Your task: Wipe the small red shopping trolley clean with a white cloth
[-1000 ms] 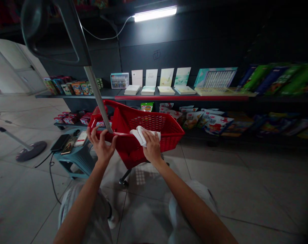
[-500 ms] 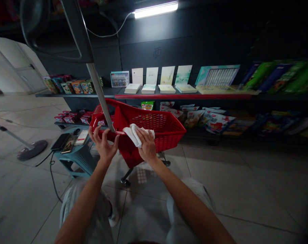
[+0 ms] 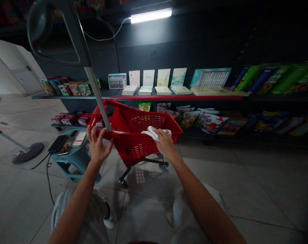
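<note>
A dark store shelving unit point(image 3: 154, 96) is running across the background, carrying boxed paint sets point(image 3: 117, 81), notebooks point(image 3: 130, 90) and foil snack packets point(image 3: 215, 123). A teal plastic stool point(image 3: 74, 159) is standing left of the hands, holding 2 phones point(image 3: 57, 143), and a thin metal pole point(image 3: 96, 98) is crossing the view in front of the cart's left end. A red plastic shopping cart point(image 3: 141, 149) on small wheels point(image 3: 123, 183) is standing directly ahead, between the 2 hands and the shelves. The 2 hands are apart: the left hand point(image 3: 98, 145) is spreading open at the cart's near rim point(image 3: 123, 135), its contact unclear, and the right hand point(image 3: 165, 142) is pressing a soft white cloth point(image 3: 154, 133) onto that rim. The cart's walls are showing perforated mesh point(image 3: 146, 123).
</note>
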Demonstrator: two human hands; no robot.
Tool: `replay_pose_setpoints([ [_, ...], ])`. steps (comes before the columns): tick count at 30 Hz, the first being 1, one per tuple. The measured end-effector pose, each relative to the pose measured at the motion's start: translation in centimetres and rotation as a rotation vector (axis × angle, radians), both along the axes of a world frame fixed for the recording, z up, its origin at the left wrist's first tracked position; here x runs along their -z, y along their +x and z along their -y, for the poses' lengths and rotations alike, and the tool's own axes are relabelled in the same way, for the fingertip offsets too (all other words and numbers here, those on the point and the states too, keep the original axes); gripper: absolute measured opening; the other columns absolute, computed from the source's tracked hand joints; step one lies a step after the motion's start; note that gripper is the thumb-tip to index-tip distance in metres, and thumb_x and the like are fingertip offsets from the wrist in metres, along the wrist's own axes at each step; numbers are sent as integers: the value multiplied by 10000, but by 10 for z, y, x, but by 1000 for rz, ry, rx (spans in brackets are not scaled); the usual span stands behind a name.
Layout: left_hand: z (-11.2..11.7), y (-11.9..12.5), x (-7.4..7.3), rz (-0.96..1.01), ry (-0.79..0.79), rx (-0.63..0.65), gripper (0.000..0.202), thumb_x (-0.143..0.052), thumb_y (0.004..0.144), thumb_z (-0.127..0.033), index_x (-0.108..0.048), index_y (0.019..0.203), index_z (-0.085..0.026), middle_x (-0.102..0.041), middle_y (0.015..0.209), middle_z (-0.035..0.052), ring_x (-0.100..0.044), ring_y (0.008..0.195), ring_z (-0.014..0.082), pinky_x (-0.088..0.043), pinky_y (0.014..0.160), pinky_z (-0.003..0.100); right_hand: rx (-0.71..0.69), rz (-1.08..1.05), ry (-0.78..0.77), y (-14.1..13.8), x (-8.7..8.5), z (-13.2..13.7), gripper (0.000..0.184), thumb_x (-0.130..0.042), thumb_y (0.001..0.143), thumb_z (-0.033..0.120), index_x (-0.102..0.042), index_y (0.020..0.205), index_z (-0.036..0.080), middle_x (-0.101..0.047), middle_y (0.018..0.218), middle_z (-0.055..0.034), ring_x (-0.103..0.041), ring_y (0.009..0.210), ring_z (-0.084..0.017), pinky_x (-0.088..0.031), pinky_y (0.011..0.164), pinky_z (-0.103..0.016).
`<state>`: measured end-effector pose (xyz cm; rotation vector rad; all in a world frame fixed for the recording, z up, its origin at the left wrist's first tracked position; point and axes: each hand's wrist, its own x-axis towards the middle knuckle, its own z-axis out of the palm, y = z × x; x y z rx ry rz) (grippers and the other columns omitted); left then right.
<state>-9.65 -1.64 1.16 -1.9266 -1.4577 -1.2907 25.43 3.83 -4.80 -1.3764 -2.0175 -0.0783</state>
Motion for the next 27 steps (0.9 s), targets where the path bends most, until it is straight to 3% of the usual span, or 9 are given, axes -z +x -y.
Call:
replay_pose_setpoints([
  [9,0,1,-2,22,-3,-18,530,-729,845,-450,-635,1324,-245,-395,1592,140,-150,1584,389,-307,1227,585,255,-77,-83,63,26,-19,542,-451,976,226,-520,1513,207,-520,1561,-105,-337,1529,-312,-244,1249,-600],
  [18,0,4,-1,20,14,-5,548,-734,841,-420,-614,1342,-232,-364,1607,148,-111,1590,405,-276,1239,606,266,-104,-91,63,32,-26,529,-455,980,240,-531,1499,169,-497,1575,-135,-340,1524,-329,-254,1240,-606],
  [27,-1,3,-1,22,8,17,566,-737,834,-404,-591,1357,-244,-329,1621,149,-86,1593,406,-204,1254,643,269,-92,-94,63,33,-28,527,-460,983,248,-523,1503,189,-502,1576,-106,-331,1529,-327,-238,1252,-601],
])
